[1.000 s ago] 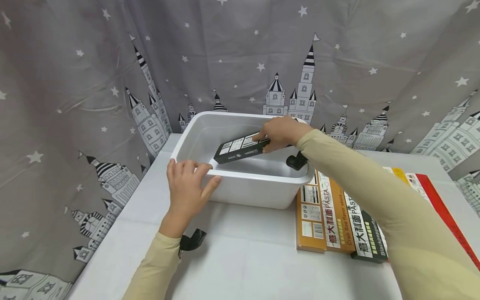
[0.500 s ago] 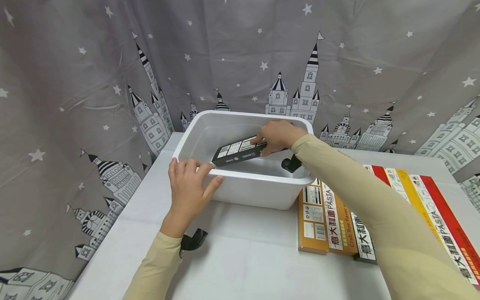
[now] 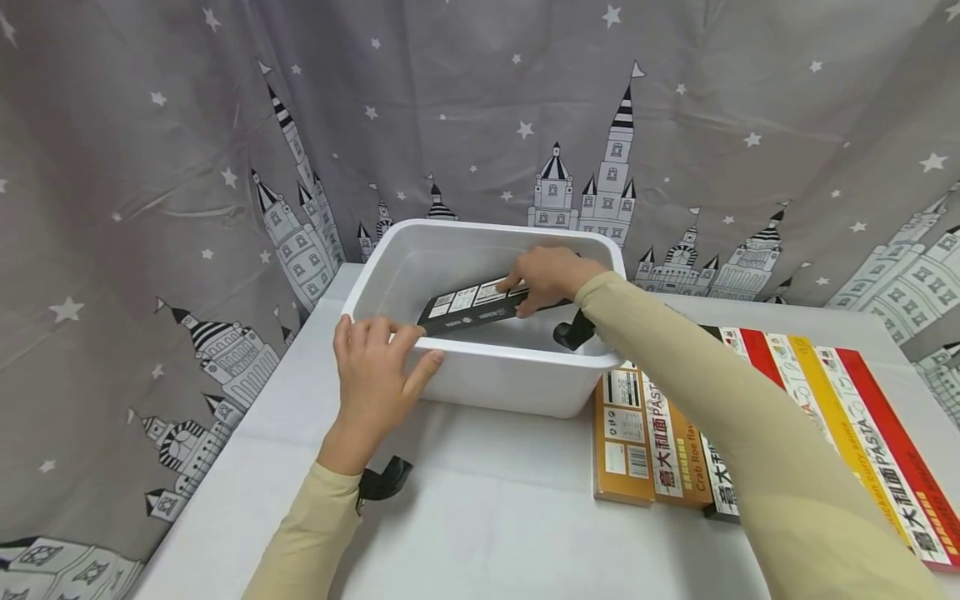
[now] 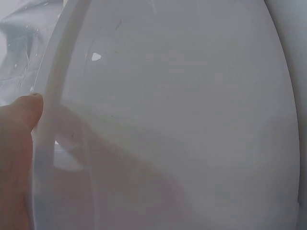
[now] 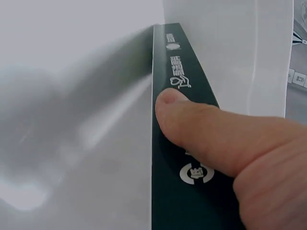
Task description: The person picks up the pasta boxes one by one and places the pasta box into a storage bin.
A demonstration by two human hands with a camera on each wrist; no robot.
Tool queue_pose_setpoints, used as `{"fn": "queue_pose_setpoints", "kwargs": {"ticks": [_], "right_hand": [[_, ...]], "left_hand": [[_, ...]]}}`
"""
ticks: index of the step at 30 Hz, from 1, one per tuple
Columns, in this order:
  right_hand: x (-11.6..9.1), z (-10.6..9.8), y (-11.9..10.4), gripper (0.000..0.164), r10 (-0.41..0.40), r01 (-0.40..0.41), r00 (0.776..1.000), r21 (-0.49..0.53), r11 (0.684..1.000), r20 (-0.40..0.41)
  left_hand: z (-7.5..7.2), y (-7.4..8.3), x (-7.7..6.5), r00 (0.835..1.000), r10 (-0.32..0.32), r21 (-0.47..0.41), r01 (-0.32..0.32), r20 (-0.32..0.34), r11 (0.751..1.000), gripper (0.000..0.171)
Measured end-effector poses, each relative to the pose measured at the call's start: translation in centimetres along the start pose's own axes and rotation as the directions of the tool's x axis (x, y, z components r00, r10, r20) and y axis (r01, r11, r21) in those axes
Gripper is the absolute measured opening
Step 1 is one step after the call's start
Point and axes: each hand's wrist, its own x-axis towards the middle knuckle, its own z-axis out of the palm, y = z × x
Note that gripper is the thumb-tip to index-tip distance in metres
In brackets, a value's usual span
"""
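A long black pasta box (image 3: 461, 315) with white label panels lies slantwise inside the white plastic bin (image 3: 517, 356). My right hand (image 3: 551, 275) reaches in from the right and grips the box, thumb on its near side. That thumb presses the dark printed side in the right wrist view, where the box's far end (image 5: 168, 40) is close to the bin wall. Over the bin's near left rim curl the fingers of my left hand (image 3: 375, 375), with its thumb against the outside. The right hand covers the box's right part.
Right of the bin, several pasta boxes lie side by side: orange ones (image 3: 624, 442), a yellow-striped one (image 3: 840, 417) and a red-striped one (image 3: 892, 433). My right sleeve hides part of them. A grey castle-print curtain (image 3: 465, 108) hangs behind the white table (image 3: 480, 517).
My right hand has moved slightly left and down into the bin with the black pasta box, whose left end is now nearer the front left rim. The left hand keeps its place.
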Motion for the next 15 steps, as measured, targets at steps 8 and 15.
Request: {"fn": "queue_pose_setpoints", "kwargs": {"ticks": [8,15], "right_hand": [[0.50,0.18,-0.31,0.058,-0.029,0.029,0.999,0.033,0.999,0.013],[0.42,0.28,-0.40,0.058,-0.021,0.020,1.000,0.060,0.998,0.020]], "left_hand": [[-0.05,-0.08,-0.01,1.000,-0.003,-0.003,0.002,-0.004,1.000,0.084],[0.06,-0.09,-0.02,1.000,0.000,0.000,0.000,-0.008,1.000,0.084]]}}
